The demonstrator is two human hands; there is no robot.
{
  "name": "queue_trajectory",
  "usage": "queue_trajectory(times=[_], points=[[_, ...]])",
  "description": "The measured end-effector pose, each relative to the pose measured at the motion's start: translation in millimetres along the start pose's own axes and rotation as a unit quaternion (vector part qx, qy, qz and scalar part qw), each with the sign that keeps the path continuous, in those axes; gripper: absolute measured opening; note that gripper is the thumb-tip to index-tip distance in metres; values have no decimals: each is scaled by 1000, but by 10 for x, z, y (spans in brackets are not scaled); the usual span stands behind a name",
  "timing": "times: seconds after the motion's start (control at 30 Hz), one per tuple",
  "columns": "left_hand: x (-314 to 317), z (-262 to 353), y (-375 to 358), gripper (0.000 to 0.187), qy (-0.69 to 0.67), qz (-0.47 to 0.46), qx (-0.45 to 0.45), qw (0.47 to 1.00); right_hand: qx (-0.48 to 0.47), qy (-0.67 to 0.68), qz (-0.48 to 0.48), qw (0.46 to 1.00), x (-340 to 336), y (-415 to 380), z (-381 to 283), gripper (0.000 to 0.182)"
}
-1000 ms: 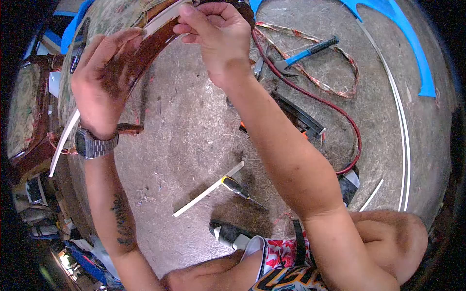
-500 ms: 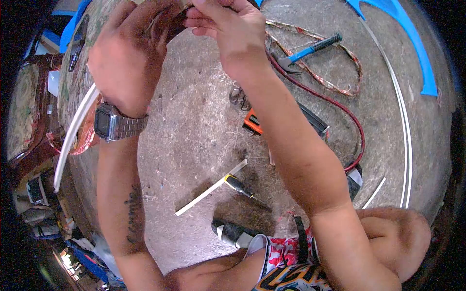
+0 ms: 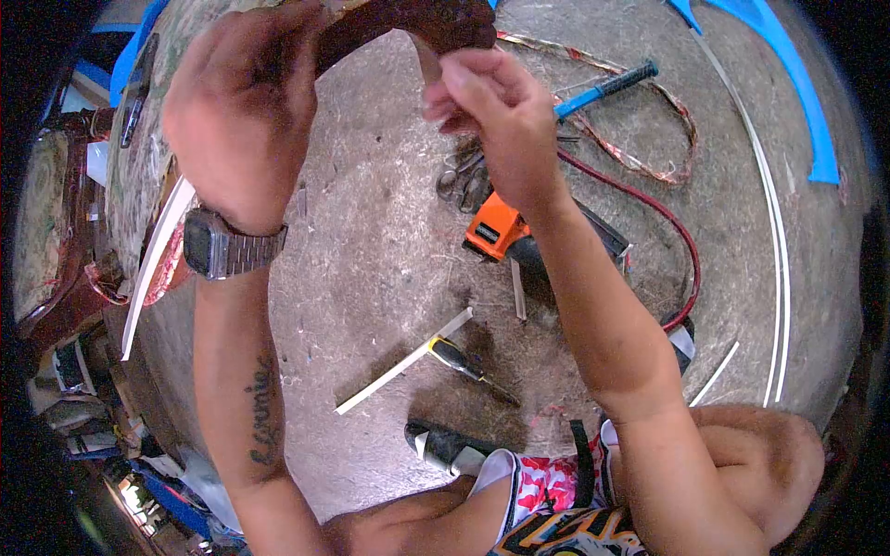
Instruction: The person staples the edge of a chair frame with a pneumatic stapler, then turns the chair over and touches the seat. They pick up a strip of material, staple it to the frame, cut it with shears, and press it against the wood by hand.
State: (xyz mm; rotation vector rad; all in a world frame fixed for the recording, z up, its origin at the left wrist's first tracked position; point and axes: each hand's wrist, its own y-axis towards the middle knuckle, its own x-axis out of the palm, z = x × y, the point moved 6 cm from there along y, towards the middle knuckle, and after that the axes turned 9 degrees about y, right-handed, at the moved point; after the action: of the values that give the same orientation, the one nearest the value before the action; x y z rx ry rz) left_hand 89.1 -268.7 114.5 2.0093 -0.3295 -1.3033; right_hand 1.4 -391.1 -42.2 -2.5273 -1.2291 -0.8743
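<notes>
My left hand (image 3: 241,111), with a metal wristwatch (image 3: 222,246) on its wrist, is closed around a dark brown curved wooden frame (image 3: 371,23) at the top of the view; its fingers are partly blurred. A white strip (image 3: 153,273) hangs down beside that wrist. From the frame's underside a pale flap of material (image 3: 426,60) runs down to my right hand (image 3: 514,125), whose curled fingers pinch its lower end. Below the right hand lie scissors (image 3: 454,181) and an orange-and-black tool (image 3: 496,227).
On the concrete floor lie a blue hammer (image 3: 607,88), a red hose (image 3: 688,250), a yellow-black screwdriver (image 3: 454,357) and a white strip piece (image 3: 389,371). Long white strips (image 3: 769,241) and a blue curved piece (image 3: 811,111) are at right. Carved wooden furniture (image 3: 69,222) stands at left.
My right hand has moved down and right, away from the left, with the pale flap now visible between it and the frame. More of the wooden frame shows. The hanging white strip has shifted slightly.
</notes>
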Motion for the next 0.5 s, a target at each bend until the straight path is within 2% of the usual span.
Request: queue_trajectory(times=[0.07, 0.17, 0.2, 0.27, 0.3, 0.33, 0.37, 0.43, 0.47, 0.5], points=[[47, -42, -2, 14, -33, 6, -7, 999, 17, -12, 15, 1000, -125, -148, 113, 24], [143, -19, 63, 15, 1, -4, 4, 1000, 44, -55, 38, 997, -360, -486, 351, 28], [169, -52, 39, 17, -3, -26, -45, 999, 41, -109, 56, 992, -481, -596, 422, 27], [-19, 87, 101, 19, -8, -35, -8, 999, 56, -226, 76, 970, -739, -819, 541, 29], [-14, 84, 111, 13, -15, -9, -23, 1000, 78, -286, 77, 952, -866, -929, 601, 32], [-9, 81, 120, 8, -22, 17, -37, 999, 101, -345, 80, 930, -957, -1024, 594, 34], [-49, 104, 140, 8, -8, 3, -50, 999, 102, -438, 32, 893, -941, -1087, 522, 40], [-155, 141, 179, 11, 18, -30, -75, 997, 106, -605, -65, 787, -909, -1222, 433, 52], [-165, 148, 162, 12, 40, -2, -71, 997, 175, -652, -89, 732, -982, -1306, 501, 74], [-142, 154, 146, 14, 64, 26, -67, 995, 178, -691, -105, 692, -1006, -1370, 521, 78]])
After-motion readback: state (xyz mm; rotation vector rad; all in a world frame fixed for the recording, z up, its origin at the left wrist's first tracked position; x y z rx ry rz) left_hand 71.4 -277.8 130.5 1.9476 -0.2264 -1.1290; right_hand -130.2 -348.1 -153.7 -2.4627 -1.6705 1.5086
